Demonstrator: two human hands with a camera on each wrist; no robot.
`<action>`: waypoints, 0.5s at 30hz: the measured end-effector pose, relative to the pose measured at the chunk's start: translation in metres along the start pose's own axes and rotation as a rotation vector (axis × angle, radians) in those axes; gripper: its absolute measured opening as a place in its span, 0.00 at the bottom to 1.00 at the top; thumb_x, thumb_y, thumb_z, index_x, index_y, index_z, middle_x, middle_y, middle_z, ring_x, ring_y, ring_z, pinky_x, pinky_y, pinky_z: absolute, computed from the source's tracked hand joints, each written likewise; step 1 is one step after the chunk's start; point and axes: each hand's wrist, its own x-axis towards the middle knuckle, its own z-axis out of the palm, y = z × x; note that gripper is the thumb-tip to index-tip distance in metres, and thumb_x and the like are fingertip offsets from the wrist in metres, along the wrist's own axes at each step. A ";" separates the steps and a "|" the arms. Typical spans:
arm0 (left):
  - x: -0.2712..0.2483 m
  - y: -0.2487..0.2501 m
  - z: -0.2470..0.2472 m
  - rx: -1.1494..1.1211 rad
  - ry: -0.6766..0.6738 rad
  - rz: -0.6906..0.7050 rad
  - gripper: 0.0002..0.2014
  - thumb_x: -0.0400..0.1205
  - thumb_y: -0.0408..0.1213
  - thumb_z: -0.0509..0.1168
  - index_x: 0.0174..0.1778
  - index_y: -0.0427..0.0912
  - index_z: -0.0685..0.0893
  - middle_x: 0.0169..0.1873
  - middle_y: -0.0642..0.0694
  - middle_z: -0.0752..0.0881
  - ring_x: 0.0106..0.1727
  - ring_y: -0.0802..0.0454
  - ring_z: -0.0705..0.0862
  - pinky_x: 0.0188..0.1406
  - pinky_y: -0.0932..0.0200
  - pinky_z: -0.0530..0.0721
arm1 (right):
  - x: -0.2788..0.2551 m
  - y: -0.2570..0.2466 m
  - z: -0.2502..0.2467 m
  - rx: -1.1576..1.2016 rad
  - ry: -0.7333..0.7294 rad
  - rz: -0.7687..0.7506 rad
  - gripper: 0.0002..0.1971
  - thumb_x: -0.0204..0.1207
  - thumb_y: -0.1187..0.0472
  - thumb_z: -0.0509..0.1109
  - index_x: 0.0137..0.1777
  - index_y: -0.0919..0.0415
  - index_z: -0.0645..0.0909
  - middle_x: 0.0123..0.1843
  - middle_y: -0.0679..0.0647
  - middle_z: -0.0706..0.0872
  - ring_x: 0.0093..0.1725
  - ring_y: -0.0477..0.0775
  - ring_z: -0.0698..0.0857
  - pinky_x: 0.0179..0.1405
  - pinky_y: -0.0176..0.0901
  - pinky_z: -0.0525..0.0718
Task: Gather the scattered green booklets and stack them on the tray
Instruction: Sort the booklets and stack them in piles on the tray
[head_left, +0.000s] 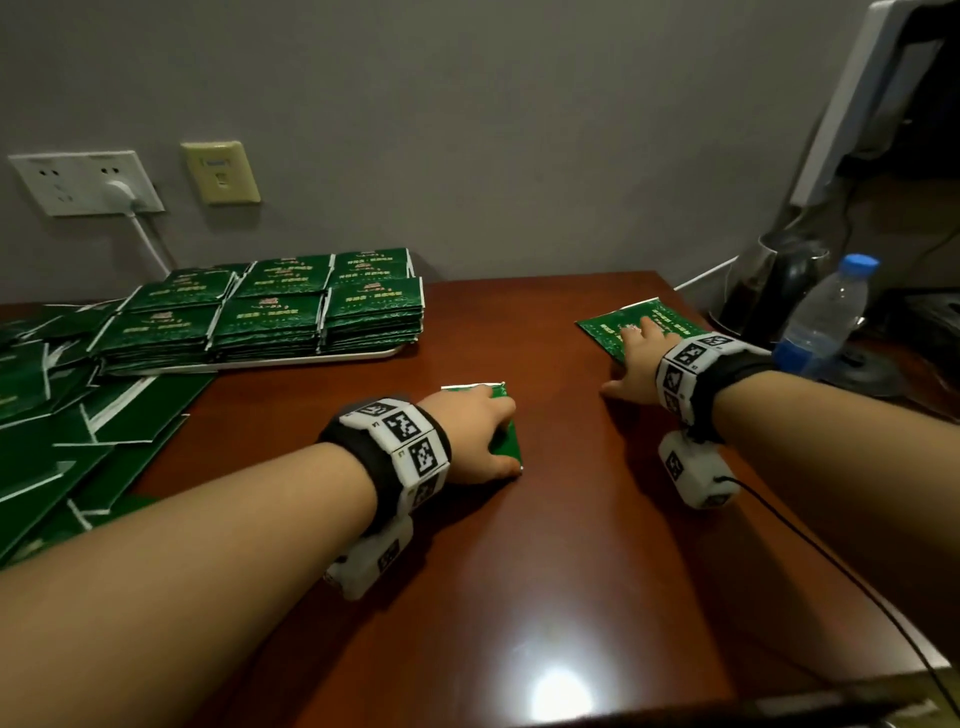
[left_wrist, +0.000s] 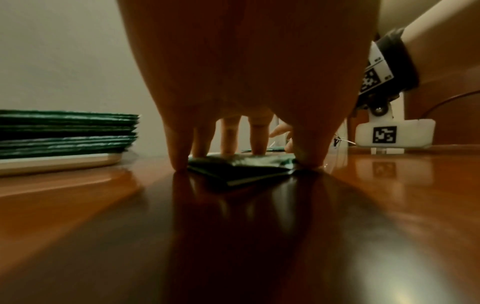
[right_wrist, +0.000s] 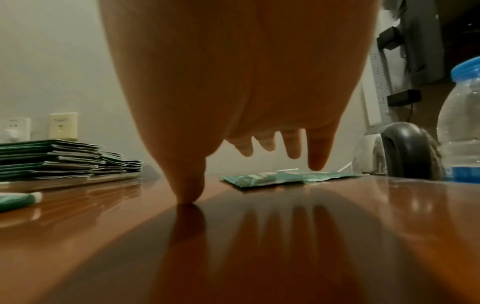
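A green booklet lies mid-table under my left hand. In the left wrist view the thumb and little finger come down at either side of this booklet, with the other fingertips on top. A second green booklet lies far right. My right hand is spread over it; its thumb touches the table, and one fingertip meets that booklet. The white tray at the back left carries several booklet stacks.
Many loose green booklets cover the table's left side. A water bottle and a dark kettle stand just right of my right hand. A black cable trails from the right wrist toward the front edge.
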 end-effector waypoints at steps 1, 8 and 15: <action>0.001 -0.001 0.002 -0.020 -0.003 -0.004 0.25 0.78 0.62 0.65 0.62 0.49 0.74 0.59 0.48 0.76 0.56 0.45 0.81 0.46 0.56 0.79 | 0.005 0.002 0.000 0.008 -0.001 -0.001 0.50 0.73 0.35 0.69 0.85 0.59 0.50 0.86 0.61 0.50 0.82 0.66 0.60 0.79 0.58 0.64; 0.002 -0.010 0.008 -0.144 -0.017 -0.044 0.24 0.77 0.62 0.67 0.63 0.54 0.74 0.60 0.53 0.74 0.57 0.47 0.81 0.47 0.58 0.75 | 0.019 0.007 0.000 0.018 -0.116 -0.105 0.38 0.76 0.36 0.66 0.79 0.59 0.67 0.77 0.59 0.71 0.73 0.61 0.74 0.71 0.54 0.76; 0.000 0.003 -0.005 -0.025 -0.013 -0.085 0.20 0.78 0.62 0.65 0.48 0.49 0.75 0.52 0.49 0.74 0.46 0.49 0.76 0.42 0.55 0.74 | -0.022 0.007 -0.010 0.019 -0.119 -0.262 0.34 0.71 0.37 0.71 0.74 0.53 0.74 0.72 0.54 0.79 0.68 0.58 0.79 0.66 0.49 0.80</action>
